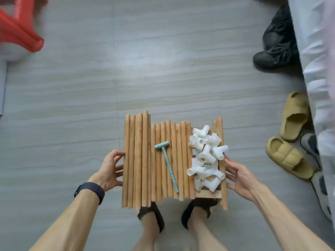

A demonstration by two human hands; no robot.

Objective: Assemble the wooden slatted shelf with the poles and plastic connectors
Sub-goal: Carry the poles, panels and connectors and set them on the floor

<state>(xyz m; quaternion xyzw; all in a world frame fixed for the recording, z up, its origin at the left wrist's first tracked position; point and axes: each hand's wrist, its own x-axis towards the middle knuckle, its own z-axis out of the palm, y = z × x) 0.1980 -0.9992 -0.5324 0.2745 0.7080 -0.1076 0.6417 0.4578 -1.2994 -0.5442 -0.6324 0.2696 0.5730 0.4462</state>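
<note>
Slatted shelf (208, 195) serves as the tray: pale wood, flat, only its near slat and right rail showing under the load. It hangs above the floor (163, 69), hiding the toes of two feet in black sandals (153, 216).

On it, left to middle: poles (143, 160), round tan wooden dowels laid side by side, running away from the person. The left group is longer, the ends uneven. On it, right side: plastic connectors (206, 156), white, glossy, short tube sockets joined at angles, heaped loosely. Small hammer (167, 164), teal plastic with a ribbed handle, lies slantwise across the middle poles, head away from the person.

Left grip (108, 169): fingers spread and lightly bent, thumb and tips against the outermost pole at the stack's left edge. Dark band (89, 192) on that wrist. Right grip (239, 176): fingers wide and nearly straight, laid along the right rail, tips just beside the nearest connector. Whether any fingers reach beneath the shelf, cannot tell. The load sits between the two grips.

Around: grey floor with wood-grain streaks. Red plastic stool (20, 28) far left. Tan foam slippers (293, 116) and a black shoe (275, 49) at right, beside pale hanging fabric (319, 69).
</note>
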